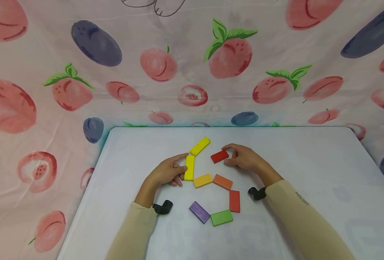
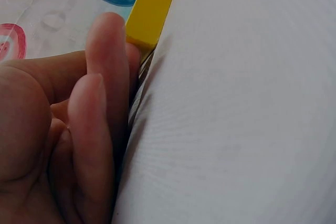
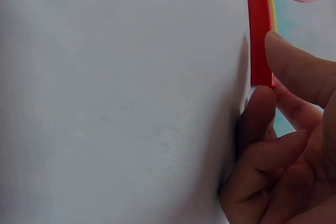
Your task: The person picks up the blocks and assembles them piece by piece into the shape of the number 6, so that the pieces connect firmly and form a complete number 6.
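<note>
In the head view, the left hand (image 1: 166, 171) lies beside a yellow block (image 1: 189, 169), its index finger stretched to the upper corner and its thumb at the left edge. The left wrist view shows the fingers (image 2: 107, 51) close against the end of that yellow block (image 2: 149, 17). The right hand (image 1: 246, 158) pinches a small red block (image 1: 219, 156) by its right end between thumb and fingers. From the right wrist, the red block (image 3: 260, 40) has the thumb (image 3: 286, 59) on one side. A second yellow block (image 1: 199, 146) lies slanted above the first.
Below the hands, an amber block (image 1: 203, 181), an orange block (image 1: 223, 182), another red block (image 1: 234, 201), a green block (image 1: 221, 217) and a purple block (image 1: 199, 212) form a curved chain on the white table (image 1: 276, 231). A fruit-print cloth (image 1: 192, 54) hangs behind.
</note>
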Demonstrator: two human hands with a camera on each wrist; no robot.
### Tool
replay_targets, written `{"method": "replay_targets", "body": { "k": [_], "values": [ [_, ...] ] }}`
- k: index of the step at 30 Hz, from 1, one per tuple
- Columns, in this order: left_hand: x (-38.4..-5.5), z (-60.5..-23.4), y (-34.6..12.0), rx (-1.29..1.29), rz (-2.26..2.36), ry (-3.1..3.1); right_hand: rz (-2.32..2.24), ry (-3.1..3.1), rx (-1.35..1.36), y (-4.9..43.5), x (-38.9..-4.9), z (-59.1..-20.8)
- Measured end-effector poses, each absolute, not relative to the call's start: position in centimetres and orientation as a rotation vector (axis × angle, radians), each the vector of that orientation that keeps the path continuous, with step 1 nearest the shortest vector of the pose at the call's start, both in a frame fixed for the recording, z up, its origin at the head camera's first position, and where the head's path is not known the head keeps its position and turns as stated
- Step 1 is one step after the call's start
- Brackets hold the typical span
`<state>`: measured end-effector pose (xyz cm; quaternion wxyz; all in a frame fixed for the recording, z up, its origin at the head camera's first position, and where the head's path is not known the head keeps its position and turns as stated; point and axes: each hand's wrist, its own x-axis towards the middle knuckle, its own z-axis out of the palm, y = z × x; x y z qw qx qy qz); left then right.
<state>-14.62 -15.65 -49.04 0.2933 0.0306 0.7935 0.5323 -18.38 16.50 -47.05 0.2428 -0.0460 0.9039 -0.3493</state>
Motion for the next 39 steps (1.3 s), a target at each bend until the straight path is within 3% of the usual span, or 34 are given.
{"method": "replay_targets", "body": {
  "k": [14,30,39],
  "values": [
    [-14.4,-48.9,-15.7,0.073,1.404,2.126,-0.895,2.526,-0.123,16.2,-18.2,-47.6],
    [-14.6,-48.9,-15.6,0.080,1.404,2.128,-1.204,2.339,-0.205,18.4,-17.7,-47.5],
    [-14.7,-49.1,-15.7,0.105,1.412,2.122,-1.237,2.306,-0.123,18.4,-17.4,-47.6]
  ]
}}
